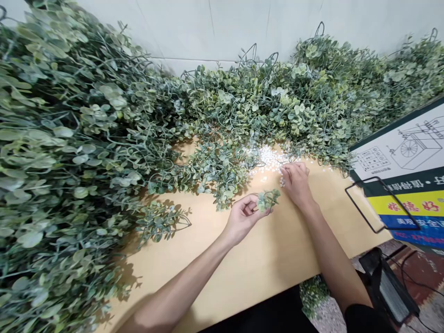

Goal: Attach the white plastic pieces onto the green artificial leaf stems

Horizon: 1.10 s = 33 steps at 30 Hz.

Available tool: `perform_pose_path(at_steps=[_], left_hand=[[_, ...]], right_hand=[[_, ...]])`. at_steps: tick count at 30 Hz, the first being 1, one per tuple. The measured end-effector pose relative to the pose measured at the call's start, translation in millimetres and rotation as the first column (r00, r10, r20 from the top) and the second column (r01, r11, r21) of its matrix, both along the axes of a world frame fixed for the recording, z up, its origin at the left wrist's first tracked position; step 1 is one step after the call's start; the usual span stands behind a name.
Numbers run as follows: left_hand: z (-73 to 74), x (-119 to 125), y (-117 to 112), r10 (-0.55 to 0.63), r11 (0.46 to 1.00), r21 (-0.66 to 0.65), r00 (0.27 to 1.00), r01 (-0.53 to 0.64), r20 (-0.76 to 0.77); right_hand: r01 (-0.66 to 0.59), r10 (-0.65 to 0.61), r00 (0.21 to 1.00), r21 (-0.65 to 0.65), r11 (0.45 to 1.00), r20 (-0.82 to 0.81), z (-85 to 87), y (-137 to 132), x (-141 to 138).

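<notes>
My left hand (pixel 243 215) pinches a small green leaf sprig (pixel 267 200) just above the tan tabletop (pixel 263 259). My right hand (pixel 295 181) rests palm down beside it, fingers curled at the edge of a scatter of tiny white beads (pixel 269 159). A bead or two seems to sit under its fingertips, too small to make out. Heaps of artificial eucalyptus-like foliage (pixel 222 120) lie right behind both hands.
Foliage piles (pixel 62 152) cover the left side and back of the table up to a white wall (pixel 215 27). A printed cardboard box (pixel 405 175) with a black wire frame (pixel 378 203) stands at right. Below the table edge is a black device (pixel 388 286).
</notes>
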<state>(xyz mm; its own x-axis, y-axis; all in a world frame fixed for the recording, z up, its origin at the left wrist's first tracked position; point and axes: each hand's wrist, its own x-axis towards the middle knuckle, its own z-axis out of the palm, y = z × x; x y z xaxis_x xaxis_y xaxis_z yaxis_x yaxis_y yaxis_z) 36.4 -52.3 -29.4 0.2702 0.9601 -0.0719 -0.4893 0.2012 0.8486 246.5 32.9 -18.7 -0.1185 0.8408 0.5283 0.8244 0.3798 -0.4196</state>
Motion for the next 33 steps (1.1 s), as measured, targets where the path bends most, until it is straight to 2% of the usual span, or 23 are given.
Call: perform_pose_path(at_steps=[6, 10, 13, 15, 19, 22, 24, 29, 33], left_hand=[[-3.0, -0.5, 0.8, -0.051, 0.998, -0.047, 0.999, 0.052, 0.012], [0.9, -3.6, 1.5, -0.061, 0.998, 0.015, 0.998, 0.061, -0.015], [7.8, -4.6, 1.3, -0.083, 0.994, 0.057, 0.991, 0.089, -0.101], [11.2, -2.7, 0.9, -0.06, 0.997, 0.049, 0.991, 0.066, -0.118], [12.3, 3.3, 0.7, 0.014, 1.0, -0.018, 1.0, -0.015, -0.018], [11.3, 4.3, 0.7, 0.012, 0.999, 0.037, 1.0, -0.011, -0.029], [10.3, 3.4, 1.0, -0.001, 0.995, 0.095, 0.998, 0.007, -0.062], [5.2, 2.5, 3.2, 0.038, 0.989, 0.147, 0.999, -0.032, -0.033], [5.7, 1.3, 2.9, 0.074, 0.989, 0.13, 0.997, -0.072, -0.012]], right_hand=[[0.018, -0.008, 0.993, 0.083, 0.996, -0.115, -0.8, 1.4, 2.5], [-0.049, 0.064, 0.983, 0.091, 0.995, -0.173, 3.6, 0.3, 1.4], [-0.093, 0.11, 0.954, 0.074, 0.993, -0.28, 7.0, -1.9, -1.9], [-0.119, 0.126, 0.914, 0.042, 0.992, -0.385, 8.4, -3.8, -5.0], [-0.158, 0.112, 0.838, -0.041, 0.987, -0.534, 10.4, -7.0, -10.3], [-0.192, 0.099, 0.78, -0.086, 0.978, -0.618, 12.2, -8.3, -12.4], [-0.243, 0.095, 0.708, -0.115, 0.963, -0.7, 14.3, -9.0, -13.1], [-0.442, 0.092, 0.53, -0.181, 0.879, -0.843, 22.4, -12.3, -14.3], [-0.548, 0.105, 0.469, -0.196, 0.813, -0.877, 28.4, -15.8, -16.0]])
